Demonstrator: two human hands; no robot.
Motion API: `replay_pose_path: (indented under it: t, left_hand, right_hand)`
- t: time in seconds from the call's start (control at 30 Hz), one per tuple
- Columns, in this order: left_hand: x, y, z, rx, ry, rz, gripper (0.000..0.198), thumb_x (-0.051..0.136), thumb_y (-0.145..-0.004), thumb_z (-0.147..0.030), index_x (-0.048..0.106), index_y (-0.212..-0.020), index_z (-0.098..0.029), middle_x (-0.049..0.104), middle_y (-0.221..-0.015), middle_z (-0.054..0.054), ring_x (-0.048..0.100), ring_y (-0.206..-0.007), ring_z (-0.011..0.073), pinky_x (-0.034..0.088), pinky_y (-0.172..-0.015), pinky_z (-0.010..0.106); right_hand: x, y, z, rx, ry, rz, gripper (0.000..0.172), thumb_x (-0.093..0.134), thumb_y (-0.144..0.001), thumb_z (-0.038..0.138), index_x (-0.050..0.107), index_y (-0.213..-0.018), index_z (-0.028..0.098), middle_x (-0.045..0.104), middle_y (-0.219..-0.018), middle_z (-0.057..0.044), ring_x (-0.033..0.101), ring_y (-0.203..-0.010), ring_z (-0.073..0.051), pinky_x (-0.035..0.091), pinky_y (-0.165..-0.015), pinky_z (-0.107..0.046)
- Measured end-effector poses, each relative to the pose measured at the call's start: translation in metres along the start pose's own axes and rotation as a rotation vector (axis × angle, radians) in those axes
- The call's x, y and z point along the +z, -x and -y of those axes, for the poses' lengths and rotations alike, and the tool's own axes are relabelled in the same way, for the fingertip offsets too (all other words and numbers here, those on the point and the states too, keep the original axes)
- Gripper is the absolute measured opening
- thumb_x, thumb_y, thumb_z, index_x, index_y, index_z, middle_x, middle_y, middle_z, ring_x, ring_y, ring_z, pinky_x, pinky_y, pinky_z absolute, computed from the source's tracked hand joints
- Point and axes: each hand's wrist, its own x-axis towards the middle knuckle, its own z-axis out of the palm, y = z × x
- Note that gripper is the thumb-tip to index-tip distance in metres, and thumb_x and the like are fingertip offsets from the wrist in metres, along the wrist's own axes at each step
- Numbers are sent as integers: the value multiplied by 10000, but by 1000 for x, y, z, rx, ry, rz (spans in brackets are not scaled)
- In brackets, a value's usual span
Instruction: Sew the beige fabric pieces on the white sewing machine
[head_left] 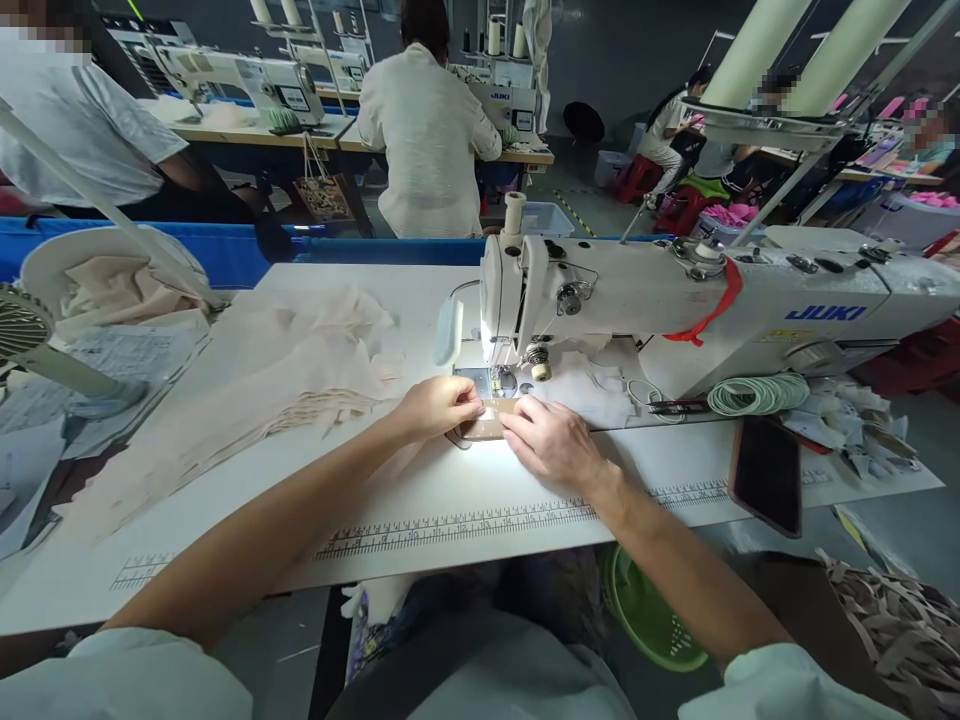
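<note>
Just in front of the needle of a white JUKI sewing machine point(600, 290), both my hands are at a small piece of beige fabric point(484, 428). My left hand point(439, 408) comes from the left, its thumb and forefinger pinched together on the fabric's left edge. On the other side, my right hand point(555, 445) is closed with bent fingers at the fabric's right edge. The machine's light falls brightly on the spot between them. The presser foot point(496, 382) stands right behind the fabric; whether it touches is too small to tell.
Layered pale fabric pieces point(300, 350) spread left. A small fan point(45, 350) stands over papers at far left. On the right lie a coiled green cord point(757, 394), a phone point(765, 475) and scraps point(855, 430). A green basket point(652, 610) is below. People work at machines beyond.
</note>
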Motion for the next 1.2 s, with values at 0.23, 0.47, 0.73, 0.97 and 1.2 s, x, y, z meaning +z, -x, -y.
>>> replay_pose_path:
  t: [0.23,0.47,0.73,0.97,1.2]
  left_hand:
    - [0,-2,-5,-43,-26,-1,261,574,-813,-469,633,-724,-231,752,-741,2,667,-709,197,442,-648,290]
    - [-3,0,-13,-83,-53,11,268,573,-805,-482,642,-734,-232,770,-770,2,688,-738,207,451,-666,299]
    - [-5,0,-18,-112,-72,29,229,577,-825,-433,654,-754,-228,778,-814,-6,701,-780,210,456,-693,302]
    - [2,12,-9,318,-381,-235,181,540,-934,-262,692,-863,-194,759,-943,64,675,-867,232,527,-716,334]
    - [27,47,-2,759,-622,-370,315,397,-1030,-103,709,-1076,-110,741,-1086,149,691,-995,257,616,-873,397]
  right_hand:
    - [-2,-1,2,45,-20,34,347,398,-1074,248,734,-1005,198,659,-937,-87,513,-749,-191,402,-697,-345]
    - [1,-1,4,-14,-10,-9,308,431,-1078,256,718,-1147,169,621,-921,-74,497,-777,-188,355,-670,-330]
    - [5,-3,7,-67,54,-44,299,435,-1086,273,706,-1136,158,592,-885,-64,484,-792,-194,322,-662,-329]
    - [7,-5,11,-57,76,-20,276,443,-1075,235,705,-1104,156,613,-883,-65,499,-786,-194,331,-675,-335]
    - [8,-6,12,-57,44,-9,253,456,-1067,222,695,-1026,149,617,-889,-66,496,-760,-188,341,-679,-338]
